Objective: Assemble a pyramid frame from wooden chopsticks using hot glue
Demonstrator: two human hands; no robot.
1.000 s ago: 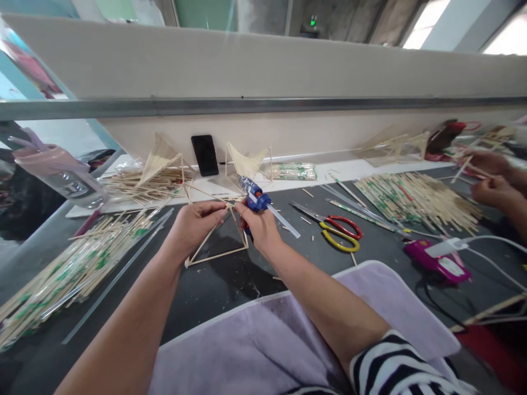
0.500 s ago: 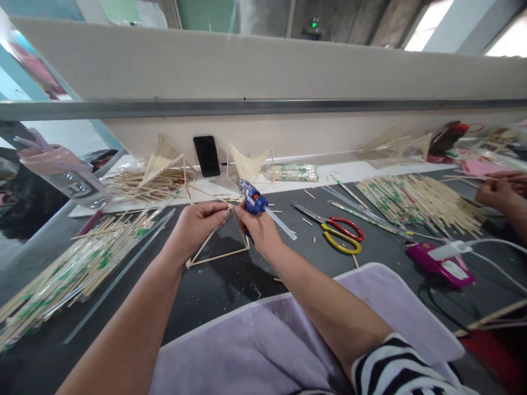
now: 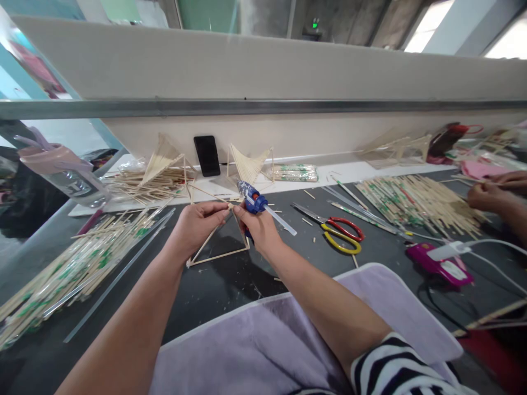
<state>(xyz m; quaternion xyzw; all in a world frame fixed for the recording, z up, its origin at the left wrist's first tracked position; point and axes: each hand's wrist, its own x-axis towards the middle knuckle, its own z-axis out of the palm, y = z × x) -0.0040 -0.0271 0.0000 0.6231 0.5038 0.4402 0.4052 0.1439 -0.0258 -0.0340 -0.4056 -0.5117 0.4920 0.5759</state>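
Left hand: mine (image 3: 200,224), thumb and fingertips pinching the top corner of the stick frame (image 3: 218,256).
Right hand: mine (image 3: 257,226), thumb and finger closed at the same corner, glue gun (image 3: 256,203) held too; its lower grip mostly hidden.
Stick frame: between my forearms, tilted, below the pinch.
Change, half a second: my two hands and the frame unmoved; at far right a co-worker's hands (image 3: 489,193) have shifted left, nearer the stick pile (image 3: 415,203).
Desk: dark grey (image 3: 197,307), specked with scraps; scissors (image 3: 322,220) right of the glue gun, bagged sticks (image 3: 86,263) at left, lilac cloth (image 3: 379,307) at the near edge.
Back strip: white; phone (image 3: 207,156) leaning upright.
Room: pale partition (image 3: 267,68) with metal rail (image 3: 288,106); lit green sign (image 3: 315,23) beyond.
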